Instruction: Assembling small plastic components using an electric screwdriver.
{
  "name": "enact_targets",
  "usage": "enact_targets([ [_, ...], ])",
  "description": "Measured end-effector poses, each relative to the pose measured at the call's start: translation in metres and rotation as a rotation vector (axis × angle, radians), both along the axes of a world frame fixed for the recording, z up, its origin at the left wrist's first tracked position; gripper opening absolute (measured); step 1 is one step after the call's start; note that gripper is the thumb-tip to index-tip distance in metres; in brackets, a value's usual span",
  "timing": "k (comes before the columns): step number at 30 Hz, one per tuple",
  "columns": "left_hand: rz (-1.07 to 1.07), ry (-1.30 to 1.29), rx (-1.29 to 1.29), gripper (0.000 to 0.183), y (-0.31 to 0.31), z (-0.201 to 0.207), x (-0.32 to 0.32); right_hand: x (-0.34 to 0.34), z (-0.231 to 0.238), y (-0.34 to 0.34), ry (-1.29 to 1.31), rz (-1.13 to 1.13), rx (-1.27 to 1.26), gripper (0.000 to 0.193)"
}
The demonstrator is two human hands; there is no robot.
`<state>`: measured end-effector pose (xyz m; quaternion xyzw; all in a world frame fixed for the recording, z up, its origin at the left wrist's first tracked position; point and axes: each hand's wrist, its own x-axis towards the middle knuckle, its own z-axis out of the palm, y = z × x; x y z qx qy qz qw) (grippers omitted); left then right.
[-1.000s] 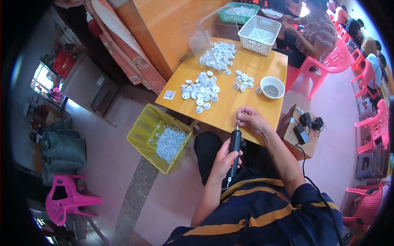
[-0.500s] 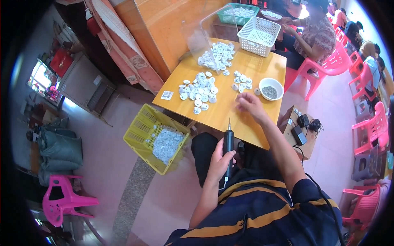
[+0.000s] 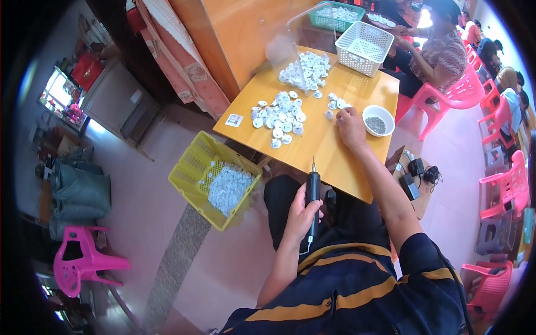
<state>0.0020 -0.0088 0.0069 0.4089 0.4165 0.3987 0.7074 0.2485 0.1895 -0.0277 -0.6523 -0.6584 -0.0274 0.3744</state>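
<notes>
My left hand [image 3: 302, 215] is wrapped round a black electric screwdriver [image 3: 312, 195], which stands upright with its thin bit pointing up, just off the table's near edge. Over the right part of the yellow wooden table [image 3: 329, 145], my right hand [image 3: 352, 129] has its fingers bent together at a small cluster of white round plastic pieces [image 3: 333, 102]. What sits between those fingertips is hidden. Close by on its right is a white bowl [image 3: 369, 111] of small metal screws [image 3: 377, 125]. A looser group of white round pieces [image 3: 279, 114] lies further left.
A clear tub [image 3: 298, 56] lies tipped at the back with white pieces spilling out. Behind stand a white basket [image 3: 357, 56] and a green basket [image 3: 329, 21]. A yellow crate [image 3: 190, 162] of white parts is on the floor. A person [image 3: 438, 58] sits at the back right.
My right hand has moved forward to the small cluster of white pieces, its fingers drawing in. My left hand still holds the screwdriver. The whole view has shifted slightly.
</notes>
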Motion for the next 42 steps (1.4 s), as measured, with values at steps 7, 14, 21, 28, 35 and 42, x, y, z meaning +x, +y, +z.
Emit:
enact_targets([
  [7, 0.063, -0.001, -0.021, 0.06, 0.002, 0.0, -0.002, -0.037, 0.019, -0.013, 0.095, 0.089, 0.02, 0.016],
  [14, 0.192, -0.047, -0.057, 0.059, 0.005, -0.004, -0.013, -0.085, 0.01, -0.017, 0.163, 0.244, -0.219, 0.011],
  [21, 0.216, -0.097, -0.076, 0.055, 0.006, 0.0, -0.015, -0.09, -0.001, -0.006, 0.163, 0.226, -0.14, 0.012],
  [28, 0.207, -0.095, -0.085, 0.058, 0.006, 0.0, -0.019, -0.096, 0.006, -0.008, 0.106, 0.289, -0.18, 0.014],
  [35, 0.18, -0.1, -0.074, 0.057, 0.006, -0.002, -0.016, -0.097, 0.003, -0.005, -0.168, 0.275, -0.248, 0.021],
  [42, 0.133, -0.089, -0.059, 0.058, 0.003, -0.002, -0.013, -0.065, 0.0, -0.041, 0.404, 0.425, -0.267, 0.01],
])
